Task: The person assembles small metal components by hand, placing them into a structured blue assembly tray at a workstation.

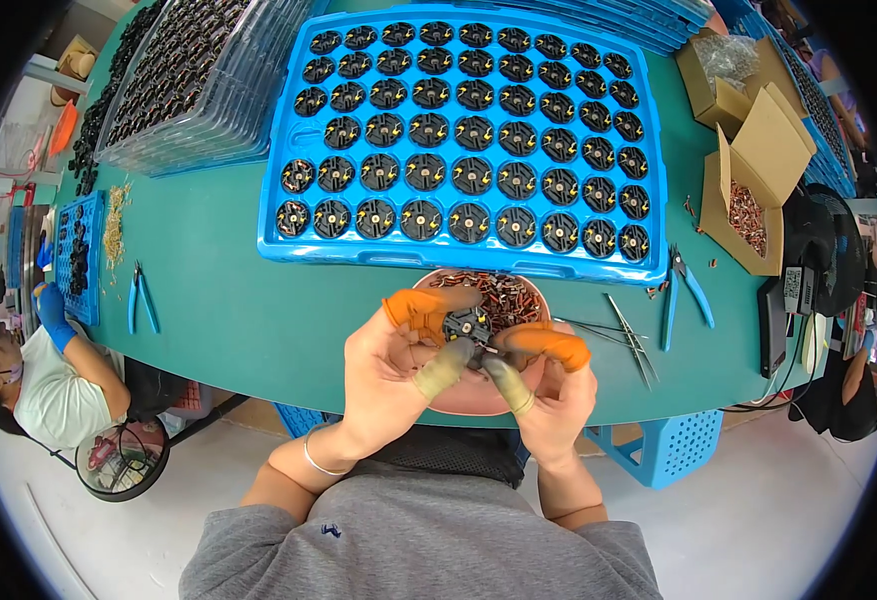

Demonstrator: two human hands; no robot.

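Observation:
Over a pink bowl [451, 401] my left hand [387, 362] holds a round black plastic motor part with yellow connectors [467, 323], gripped between fingertips and thumb. My right hand [551, 382] is closed in a pinch at the part's lower right edge. Whatever small piece sits between its fingertips is mostly hidden. Orange and pale yellow finger cots cover fingers and thumbs on both hands. Small copper-red and silver cylindrical pieces [504, 297] fill the bowl. Just beyond it, a blue tray [409, 255] carries rows of similar black round parts [469, 222].
Tweezers [633, 341] and blue-handled cutters [697, 292] lie to the right, near an open cardboard box [749, 245] of small copper-red pieces. Clear stacked trays [194, 140] stand back left. More pliers [141, 300] lie at left, where a co-worker [69, 385] sits. A blue stool [671, 450] stands below the table [229, 290].

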